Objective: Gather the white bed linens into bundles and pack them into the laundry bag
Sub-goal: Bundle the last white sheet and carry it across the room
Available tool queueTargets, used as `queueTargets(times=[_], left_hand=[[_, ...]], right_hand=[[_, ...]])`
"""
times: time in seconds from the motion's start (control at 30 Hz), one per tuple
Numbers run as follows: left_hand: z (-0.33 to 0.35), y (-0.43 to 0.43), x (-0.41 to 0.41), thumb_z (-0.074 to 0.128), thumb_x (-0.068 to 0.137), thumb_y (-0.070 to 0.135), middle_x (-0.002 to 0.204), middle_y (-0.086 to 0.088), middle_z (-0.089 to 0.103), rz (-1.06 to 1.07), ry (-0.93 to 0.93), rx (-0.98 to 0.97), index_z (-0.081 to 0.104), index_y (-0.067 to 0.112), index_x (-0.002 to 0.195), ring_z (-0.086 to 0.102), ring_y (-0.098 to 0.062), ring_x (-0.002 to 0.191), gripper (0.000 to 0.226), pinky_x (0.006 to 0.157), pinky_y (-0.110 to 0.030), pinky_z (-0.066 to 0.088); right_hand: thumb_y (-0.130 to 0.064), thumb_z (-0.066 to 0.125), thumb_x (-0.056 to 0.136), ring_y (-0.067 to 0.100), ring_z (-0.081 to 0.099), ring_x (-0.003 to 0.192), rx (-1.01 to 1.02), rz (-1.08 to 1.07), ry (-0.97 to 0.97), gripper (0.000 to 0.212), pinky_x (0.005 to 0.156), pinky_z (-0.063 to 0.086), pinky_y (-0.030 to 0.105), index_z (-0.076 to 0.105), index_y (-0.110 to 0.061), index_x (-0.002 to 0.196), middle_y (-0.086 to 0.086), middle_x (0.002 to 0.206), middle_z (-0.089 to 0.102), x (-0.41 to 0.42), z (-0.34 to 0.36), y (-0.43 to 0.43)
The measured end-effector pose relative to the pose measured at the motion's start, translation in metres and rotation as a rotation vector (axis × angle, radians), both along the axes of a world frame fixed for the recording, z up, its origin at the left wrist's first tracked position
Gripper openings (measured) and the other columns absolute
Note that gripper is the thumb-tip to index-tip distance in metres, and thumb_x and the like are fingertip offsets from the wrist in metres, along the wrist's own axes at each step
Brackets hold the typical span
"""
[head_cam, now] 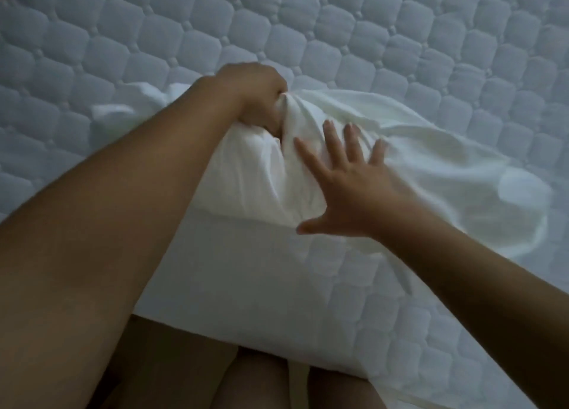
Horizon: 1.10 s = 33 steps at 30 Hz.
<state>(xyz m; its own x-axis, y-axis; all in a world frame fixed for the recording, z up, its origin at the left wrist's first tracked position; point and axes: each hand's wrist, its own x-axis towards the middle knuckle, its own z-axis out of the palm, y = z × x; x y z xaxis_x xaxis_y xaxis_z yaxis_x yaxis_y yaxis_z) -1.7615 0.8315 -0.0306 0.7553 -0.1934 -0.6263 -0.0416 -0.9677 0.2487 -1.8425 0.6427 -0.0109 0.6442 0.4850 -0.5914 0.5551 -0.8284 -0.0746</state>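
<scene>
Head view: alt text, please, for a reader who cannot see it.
The left hand grips a bunched fold of white linen on a quilted mattress, while the right hand is spread open over the cloth beside it.

Linens (400,150) on mattress (123,39); left hand (258,97) behind right hand (351,178)

A quilted mattress (400,39) is filling most of the view, its near corner pointing at the person's legs (261,387); a pale strip (298,381) is showing below it.
</scene>
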Motion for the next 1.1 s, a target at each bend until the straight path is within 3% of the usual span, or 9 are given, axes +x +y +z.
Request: queueTargets(times=[0.13,0.27,0.43,0.57,0.67,0.73,0.8,0.9,1.1], left_hand=[[-0.023,-0.003,-0.004,0.056,0.087,0.044,0.129,-0.011,0.054,0.018,-0.195,0.135,0.051,0.020,0.126,0.051,-0.033,0.119,0.046,0.096,-0.042,0.036],[-0.036,0.007,-0.055,0.053,0.084,0.057,0.149,-0.010,0.036,0.352,-0.447,0.140,0.038,0.019,0.142,0.026,-0.029,0.140,0.071,0.113,-0.054,0.007],[-0.034,0.031,-0.072,0.058,0.053,0.087,0.157,-0.017,-0.018,0.895,-0.065,0.076,-0.019,0.029,0.149,-0.015,-0.036,0.145,0.136,0.109,-0.064,-0.005],[-0.049,0.040,-0.060,0.074,0.048,0.075,0.159,-0.014,-0.011,1.100,0.077,-0.199,-0.029,0.027,0.145,-0.006,-0.030,0.147,0.149,0.115,-0.059,0.001],[-0.056,0.038,-0.053,0.079,0.045,0.072,0.158,-0.010,0.016,1.184,0.002,-0.198,-0.019,0.017,0.149,0.021,-0.027,0.144,0.153,0.117,-0.048,0.018],[-0.056,0.035,-0.053,0.085,0.041,0.063,0.150,-0.008,0.038,1.293,0.004,-0.371,0.005,0.007,0.152,0.040,-0.022,0.135,0.147,0.112,-0.040,0.032],[-0.048,0.033,-0.052,0.088,0.051,0.041,0.120,-0.006,0.066,1.365,0.072,-0.669,0.053,0.006,0.132,0.064,-0.020,0.110,0.095,0.093,-0.037,0.051],[-0.023,0.025,-0.047,0.077,0.067,0.014,0.081,-0.003,0.074,1.241,0.294,-0.839,0.071,0.014,0.096,0.071,-0.020,0.074,0.029,0.060,-0.028,0.055],[0.026,-0.038,-0.026,0.074,0.061,0.021,0.098,-0.005,0.074,0.871,0.471,-0.961,0.069,0.017,0.108,0.072,-0.022,0.088,0.047,0.070,-0.033,0.058]], right_hand=[[-0.079,0.069,0.051,0.042,-0.021,0.141,-0.069,-0.039,0.043,0.141,0.104,0.000,0.074,-0.028,-0.034,0.143,0.015,0.154,-0.026,0.022,-0.040,0.009],[-0.077,0.071,0.049,0.039,-0.018,0.143,-0.067,-0.068,0.091,0.141,0.105,-0.001,0.073,-0.027,-0.037,0.143,0.012,0.156,-0.022,0.041,-0.052,0.017],[-0.075,0.075,0.046,0.037,-0.019,0.143,-0.052,-0.120,0.089,0.142,0.106,-0.008,0.071,-0.023,-0.041,0.143,0.010,0.157,-0.019,0.045,-0.054,0.021],[-0.073,0.076,0.046,0.032,-0.020,0.144,0.021,-0.158,0.115,0.139,0.108,-0.013,0.067,-0.021,-0.045,0.142,0.006,0.157,-0.020,0.046,-0.060,0.015],[-0.072,0.078,0.044,0.029,-0.017,0.145,0.105,-0.184,0.168,0.139,0.109,-0.014,0.063,-0.016,-0.047,0.144,0.004,0.158,-0.016,0.056,-0.064,0.008],[-0.072,0.078,0.043,0.027,-0.015,0.145,0.160,-0.193,0.185,0.139,0.111,-0.014,0.061,-0.013,-0.047,0.144,0.004,0.159,-0.013,0.060,-0.065,0.002],[-0.072,0.078,0.043,0.025,-0.014,0.146,0.217,-0.206,0.174,0.139,0.112,-0.013,0.059,-0.013,-0.045,0.145,0.003,0.159,-0.011,0.058,-0.065,-0.005],[-0.073,0.075,0.044,0.022,-0.013,0.146,0.319,-0.231,0.147,0.138,0.114,-0.013,0.055,-0.018,-0.046,0.143,0.002,0.159,-0.008,0.047,-0.060,-0.022],[-0.071,0.075,0.041,0.009,-0.014,0.141,0.515,-0.490,0.053,0.131,0.114,-0.013,0.036,-0.017,-0.052,0.134,0.006,0.158,-0.004,0.008,-0.044,-0.082]])
